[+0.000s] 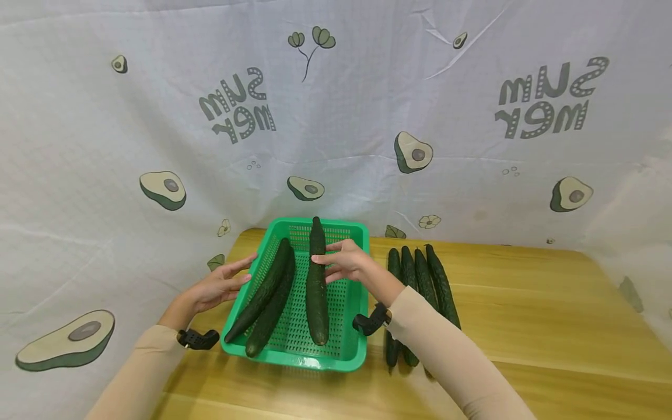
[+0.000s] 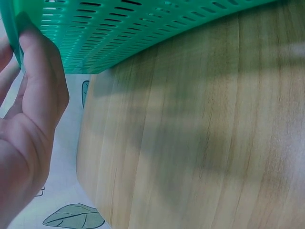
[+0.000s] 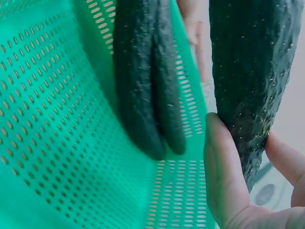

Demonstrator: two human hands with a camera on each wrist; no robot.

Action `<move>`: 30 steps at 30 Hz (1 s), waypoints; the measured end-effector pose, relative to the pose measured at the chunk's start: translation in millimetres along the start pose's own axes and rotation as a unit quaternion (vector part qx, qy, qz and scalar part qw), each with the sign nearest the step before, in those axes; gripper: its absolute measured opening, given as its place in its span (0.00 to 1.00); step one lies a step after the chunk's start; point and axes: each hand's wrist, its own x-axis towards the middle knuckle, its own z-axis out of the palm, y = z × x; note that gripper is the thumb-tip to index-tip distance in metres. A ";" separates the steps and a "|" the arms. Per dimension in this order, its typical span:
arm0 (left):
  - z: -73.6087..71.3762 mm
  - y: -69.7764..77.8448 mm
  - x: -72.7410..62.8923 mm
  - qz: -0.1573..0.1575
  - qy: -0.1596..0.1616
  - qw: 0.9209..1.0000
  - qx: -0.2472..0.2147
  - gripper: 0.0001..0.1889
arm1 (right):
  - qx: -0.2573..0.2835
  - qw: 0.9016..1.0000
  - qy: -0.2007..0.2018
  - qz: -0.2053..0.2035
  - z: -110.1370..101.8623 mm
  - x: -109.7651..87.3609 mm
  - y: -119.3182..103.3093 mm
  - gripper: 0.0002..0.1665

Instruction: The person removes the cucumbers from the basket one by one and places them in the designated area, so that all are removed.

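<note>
My right hand [image 1: 343, 261] pinches a dark green cucumber [image 1: 317, 303] between thumb and fingers, over the right half of a green plastic basket [image 1: 352, 366]. In the right wrist view, fingers and thumb lie on opposite sides of that cucumber [image 3: 255, 62]. My left hand [image 1: 217, 287] holds the basket's left rim, which runs between its thumb and fingers [image 2: 40, 71] in the left wrist view. Two more cucumbers [image 1: 268, 286] lie side by side inside, along the left wall.
Several cucumbers [image 1: 424, 274] lie in a row on the wooden table [image 1: 525, 303], right of the basket, partly hidden by my right forearm. A white cloth [image 1: 357, 105] printed with avocados hangs behind the table and along its left side.
</note>
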 end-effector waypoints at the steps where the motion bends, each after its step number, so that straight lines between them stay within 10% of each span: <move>1: 0.4 -0.1 0.5 0.000 0.000 1.000 -0.001 0.36 | 0.000 1.000 -0.001 -0.006 -4.0 -3.3 -1.2 0.41; 30: 1.4 0.1 -0.8 0.001 0.003 1.000 -0.008 0.36 | -0.016 0.998 0.006 -0.060 -111.7 -55.1 13.9 0.45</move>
